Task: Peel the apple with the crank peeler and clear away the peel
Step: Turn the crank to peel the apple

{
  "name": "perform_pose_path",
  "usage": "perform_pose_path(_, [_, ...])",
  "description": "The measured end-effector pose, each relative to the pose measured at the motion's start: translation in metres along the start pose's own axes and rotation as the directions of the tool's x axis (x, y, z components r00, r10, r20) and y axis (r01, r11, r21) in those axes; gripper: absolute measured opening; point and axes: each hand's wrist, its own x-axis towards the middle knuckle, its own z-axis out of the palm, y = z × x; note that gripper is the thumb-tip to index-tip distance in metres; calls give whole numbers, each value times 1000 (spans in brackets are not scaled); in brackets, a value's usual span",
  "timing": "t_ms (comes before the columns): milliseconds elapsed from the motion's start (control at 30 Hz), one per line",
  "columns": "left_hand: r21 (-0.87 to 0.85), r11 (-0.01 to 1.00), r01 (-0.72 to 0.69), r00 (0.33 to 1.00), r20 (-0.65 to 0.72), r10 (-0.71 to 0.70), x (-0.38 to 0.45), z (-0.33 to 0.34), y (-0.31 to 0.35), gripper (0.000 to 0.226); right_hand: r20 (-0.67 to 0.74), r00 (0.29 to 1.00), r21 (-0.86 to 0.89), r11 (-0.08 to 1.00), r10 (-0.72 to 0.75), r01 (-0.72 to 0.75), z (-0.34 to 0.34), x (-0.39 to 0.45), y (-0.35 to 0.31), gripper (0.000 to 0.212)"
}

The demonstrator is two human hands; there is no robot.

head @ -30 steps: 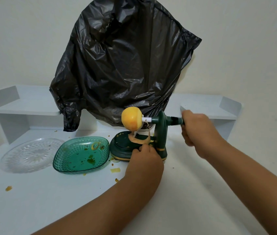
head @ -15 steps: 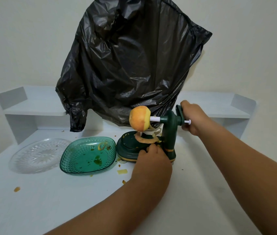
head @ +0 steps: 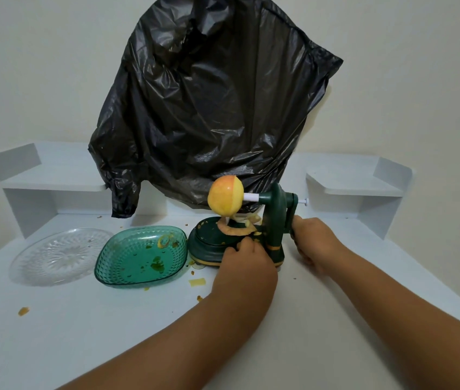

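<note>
A yellow-orange apple [head: 225, 199], mostly peeled, sits skewered on the white shaft of the dark green crank peeler [head: 272, 220] in the middle of the white table. A strip of peel [head: 237, 228] curls down onto the peeler's round base. My left hand [head: 244, 266] grips the front of that base. My right hand [head: 314, 240] grips the crank handle, which points down at the peeler's right side.
A green glass dish [head: 141, 257] with peel scraps stands left of the peeler, and a clear glass plate [head: 60, 254] lies further left. A black rubbish bag [head: 203, 108] hangs behind. Small peel bits [head: 196, 282] dot the table [head: 110, 333]. White shelves flank the back.
My right hand has swung the crank from the top round to the bottom, turning the apple. More peel has dropped onto the base. My left hand has stayed on the base.
</note>
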Motion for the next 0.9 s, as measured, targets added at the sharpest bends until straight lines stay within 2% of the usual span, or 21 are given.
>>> perform_pose_path(67, [-1, 1000, 3, 1000, -3, -3, 0, 0, 0, 35, -22, 990, -233, 964, -136, 128, -2, -11, 6, 22])
perform_pose_path(133, [-2, 1000, 8, 1000, -1, -8, 0, 0, 1, 35, -85, 971, -320, 929, -222, 184, -3, -20, 5, 8])
perform_pose_path(267, [8, 1000, 19, 1000, 15, -19, 0, 0, 2, 34, -63, 970, -409, 892, -236, 191, -6, -34, 4, 10])
perform_pose_path(367, [15, 1000, 22, 1000, 21, -22, 0, -1, 1, 34, -124, 954, -210, 947, -273, 244, -12, -41, 4, 18])
perform_pose_path(433, [5, 1000, 24, 999, 21, -24, 0, -1, 1, 34, -161, 925, -141, 936, -344, 324, -21, -44, -1, 38])
perform_pose_path(533, [5, 1000, 24, 999, 29, -24, 0, -1, 2, 35, -250, 853, -172, 888, -457, 426, -34, -40, -23, 46])
perform_pose_path(600, [11, 1000, 23, 999, 31, -23, 1, 0, 2, 37, -313, 837, -155, 893, -449, 422, -43, -32, -43, 49])
perform_pose_path(767, [3, 1000, 9, 1000, 22, -10, 2, 1, 0, 39, -331, 881, -4, 935, -336, 355, -48, 3, -79, 37])
perform_pose_path(900, [-1, 1000, 6, 1000, 22, -6, 3, 2, -1, 38, -233, 955, 259, 935, -184, 244, -41, 28, -84, 36])
